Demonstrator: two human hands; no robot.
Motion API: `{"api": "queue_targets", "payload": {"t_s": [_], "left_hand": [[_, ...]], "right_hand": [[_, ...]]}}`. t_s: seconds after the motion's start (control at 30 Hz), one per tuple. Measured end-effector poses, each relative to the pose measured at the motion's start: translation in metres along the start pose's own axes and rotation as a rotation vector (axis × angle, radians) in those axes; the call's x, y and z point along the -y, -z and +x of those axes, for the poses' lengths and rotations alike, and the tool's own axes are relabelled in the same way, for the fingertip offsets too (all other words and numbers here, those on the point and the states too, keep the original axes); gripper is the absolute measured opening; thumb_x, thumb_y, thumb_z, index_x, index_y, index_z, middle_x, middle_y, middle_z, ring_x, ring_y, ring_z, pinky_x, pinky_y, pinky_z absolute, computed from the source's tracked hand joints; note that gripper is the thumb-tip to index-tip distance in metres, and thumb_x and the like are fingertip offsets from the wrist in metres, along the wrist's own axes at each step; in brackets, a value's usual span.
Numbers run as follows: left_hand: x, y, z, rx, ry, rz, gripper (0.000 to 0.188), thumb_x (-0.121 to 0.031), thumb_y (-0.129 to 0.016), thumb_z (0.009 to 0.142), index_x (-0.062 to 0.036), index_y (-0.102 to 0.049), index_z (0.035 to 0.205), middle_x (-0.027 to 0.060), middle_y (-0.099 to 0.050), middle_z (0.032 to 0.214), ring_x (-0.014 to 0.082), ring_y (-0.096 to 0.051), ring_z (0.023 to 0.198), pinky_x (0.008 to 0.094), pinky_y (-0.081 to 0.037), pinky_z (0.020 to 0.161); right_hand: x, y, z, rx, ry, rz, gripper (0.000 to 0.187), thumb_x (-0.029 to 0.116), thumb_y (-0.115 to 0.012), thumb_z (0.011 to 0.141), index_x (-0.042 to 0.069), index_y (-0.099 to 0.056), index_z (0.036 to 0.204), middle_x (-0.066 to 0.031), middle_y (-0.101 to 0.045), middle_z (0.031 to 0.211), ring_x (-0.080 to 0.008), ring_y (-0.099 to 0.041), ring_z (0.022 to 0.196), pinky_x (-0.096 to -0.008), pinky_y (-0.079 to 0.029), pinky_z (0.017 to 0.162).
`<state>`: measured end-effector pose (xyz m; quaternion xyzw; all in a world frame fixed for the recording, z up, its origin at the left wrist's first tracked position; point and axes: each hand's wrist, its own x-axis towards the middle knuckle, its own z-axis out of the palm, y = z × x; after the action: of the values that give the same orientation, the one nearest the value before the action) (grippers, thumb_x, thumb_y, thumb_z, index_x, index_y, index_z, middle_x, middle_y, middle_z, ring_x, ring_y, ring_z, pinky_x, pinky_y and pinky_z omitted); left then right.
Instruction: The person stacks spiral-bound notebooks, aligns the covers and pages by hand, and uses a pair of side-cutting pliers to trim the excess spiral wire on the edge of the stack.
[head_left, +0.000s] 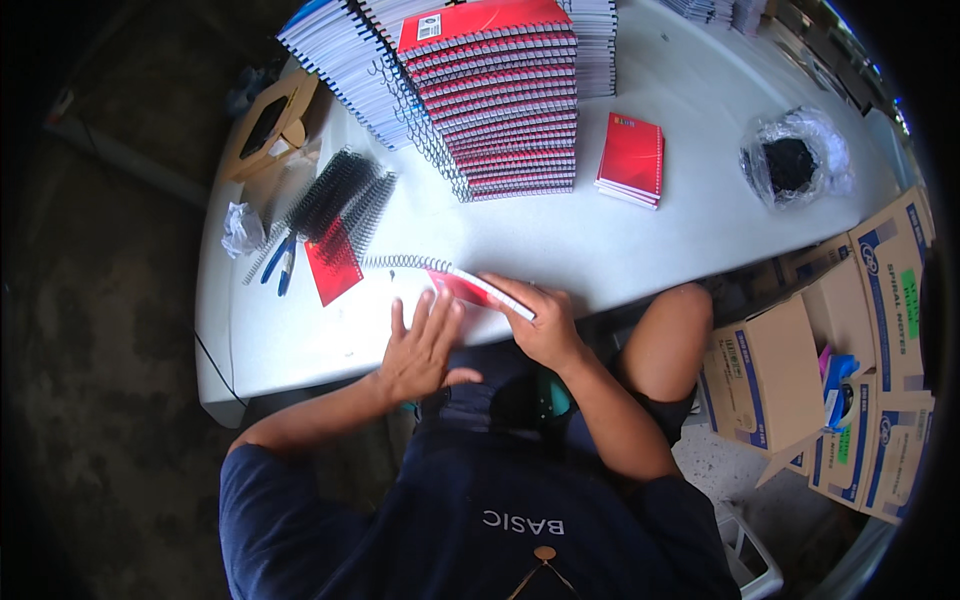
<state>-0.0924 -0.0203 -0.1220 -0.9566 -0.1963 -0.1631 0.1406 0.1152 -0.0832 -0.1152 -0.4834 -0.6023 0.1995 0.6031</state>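
My right hand (545,325) is closed around one end of a red-covered notebook (495,292), held tilted with its white page edge facing up. A dark spiral binding coil (405,261) runs out to the left from the notebook's far end. My left hand (420,350) has its fingers spread, close by the notebook's left side. Whether its fingertips touch the cover, I cannot tell. Left of the coil lies a loose red cover (333,272). Blue-handled pliers (281,264) rest beside a heap of loose black coils (340,195).
A tall stack of red spiral notebooks (515,130) rises at the table's far middle, other bound stacks around it. A small pile of red notebooks (632,155) lies to its right. Beyond are a plastic-wrapped black bundle (790,163) and, below the edge, cardboard boxes (765,375).
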Motion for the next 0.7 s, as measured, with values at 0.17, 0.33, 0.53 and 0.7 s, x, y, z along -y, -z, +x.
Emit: {"api": "queue_targets", "payload": {"t_s": [0.17,0.33,0.53,0.7], "left_hand": [[0.017,0.010,0.032,-0.212,0.248,-0.068,0.110,-0.076,-0.041,0.074,0.0111,-0.016,0.137,0.0349,-0.009,0.144,0.0522,-0.005,0.133,0.0653,0.004,0.101],[-0.007,-0.006,-0.003,-0.148,-0.117,-0.018,0.107,-0.079,-0.036,0.073,0.0104,-0.030,0.132,0.0356,-0.010,0.143,0.0546,-0.012,0.129,0.0656,0.005,0.101],[-0.011,-0.016,0.010,-0.155,0.010,-0.157,0.118,-0.083,-0.037,0.067,0.0156,-0.025,0.131,0.0389,-0.010,0.140,0.0591,-0.010,0.128,0.0665,-0.007,0.100],[0.002,0.000,0.042,-0.346,-0.051,-0.089,0.118,-0.083,-0.031,0.070,0.0117,-0.013,0.138,0.0343,-0.008,0.144,0.0553,-0.004,0.131,0.0613,-0.003,0.104]], "right_hand": [[0.007,-0.008,-0.010,0.077,0.074,-0.050,0.043,-0.008,-0.056,0.073,0.006,-0.061,0.113,-0.0144,-0.064,0.103,-0.0313,-0.064,0.089,-0.0364,-0.052,0.075],[0.001,-0.006,-0.006,-0.028,0.162,-0.073,0.046,-0.011,-0.053,0.070,0.005,-0.060,0.113,-0.0127,-0.065,0.105,-0.0280,-0.065,0.086,-0.0351,-0.052,0.076],[0.000,-0.008,-0.010,0.035,0.152,-0.075,0.040,-0.008,-0.058,0.073,0.004,-0.062,0.111,-0.0140,-0.065,0.102,-0.0263,-0.065,0.085,-0.0329,-0.053,0.073],[0.005,-0.008,-0.010,0.111,0.126,-0.101,0.041,-0.008,-0.060,0.073,0.003,-0.060,0.113,-0.0132,-0.066,0.103,-0.0273,-0.066,0.088,-0.0321,-0.054,0.075]]}}
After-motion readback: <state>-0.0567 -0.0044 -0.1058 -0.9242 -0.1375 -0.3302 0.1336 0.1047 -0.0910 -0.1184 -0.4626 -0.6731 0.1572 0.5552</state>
